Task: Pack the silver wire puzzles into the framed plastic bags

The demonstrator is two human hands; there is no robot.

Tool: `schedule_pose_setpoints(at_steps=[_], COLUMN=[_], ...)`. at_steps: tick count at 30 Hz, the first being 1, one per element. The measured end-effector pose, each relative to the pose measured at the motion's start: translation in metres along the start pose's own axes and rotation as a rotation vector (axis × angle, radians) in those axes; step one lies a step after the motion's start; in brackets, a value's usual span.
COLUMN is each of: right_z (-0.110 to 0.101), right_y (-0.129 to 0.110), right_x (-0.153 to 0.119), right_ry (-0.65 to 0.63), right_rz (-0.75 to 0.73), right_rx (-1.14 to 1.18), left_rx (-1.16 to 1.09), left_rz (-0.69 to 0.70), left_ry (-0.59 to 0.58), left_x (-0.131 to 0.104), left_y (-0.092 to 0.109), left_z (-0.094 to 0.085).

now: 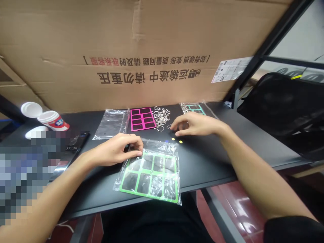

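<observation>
A clear plastic bag [160,146] with a green-framed grid card [152,172] inside lies at the table's front edge. My left hand [118,148] pinches the bag's upper left edge between thumb and fingers. Over the table to the right is my right hand [194,124], fingers bent, with a gap between thumb and index finger. A thin metal ring [168,127] lies at its fingertips; whether they touch is unclear. Left of that hand is a pile of metal rings [162,116]. Small yellow discs [180,142] and a blue disc [167,141] lie below it.
A pink grid card [143,119] and a clear bag [111,123] lie at the back. Behind my right hand is a bag with a teal card [196,108]. An open red-white tub [54,120] and a phone [73,148] are left. Cardboard [152,40] stands behind.
</observation>
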State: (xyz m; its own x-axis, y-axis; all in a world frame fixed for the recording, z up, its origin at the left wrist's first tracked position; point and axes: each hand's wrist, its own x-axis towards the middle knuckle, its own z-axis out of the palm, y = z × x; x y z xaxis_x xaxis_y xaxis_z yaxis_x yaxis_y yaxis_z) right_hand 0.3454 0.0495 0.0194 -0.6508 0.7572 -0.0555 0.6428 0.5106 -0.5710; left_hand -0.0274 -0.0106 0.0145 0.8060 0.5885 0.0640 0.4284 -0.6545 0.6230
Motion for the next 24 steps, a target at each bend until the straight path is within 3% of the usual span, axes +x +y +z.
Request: schedule_pose_setpoints(at_steps=[3,6,17,24], right_z=[0.014,0.024,0.018,0.02], right_y=[0.008,0.017,0.024,0.034], right_x=[0.013,0.023,0.03,0.03], right_ry=[0.144,0.187,0.011,-0.034], right_rz=[-0.007,-0.034,0.17,0.115], right_rx=[-0.14,-0.203,-0.005,0.078], left_rx=[0.022,0.05,0.122,0.146], left_rz=[-0.048,-0.064,-0.056,-0.055], left_ry=[-0.022,-0.012,0.038,0.05], left_x=[0.0,0.001,0.006,0.006], left_y=[0.0,-0.002,-0.007,-0.007], left_z=[0.002,0.006,0.027,0.028])
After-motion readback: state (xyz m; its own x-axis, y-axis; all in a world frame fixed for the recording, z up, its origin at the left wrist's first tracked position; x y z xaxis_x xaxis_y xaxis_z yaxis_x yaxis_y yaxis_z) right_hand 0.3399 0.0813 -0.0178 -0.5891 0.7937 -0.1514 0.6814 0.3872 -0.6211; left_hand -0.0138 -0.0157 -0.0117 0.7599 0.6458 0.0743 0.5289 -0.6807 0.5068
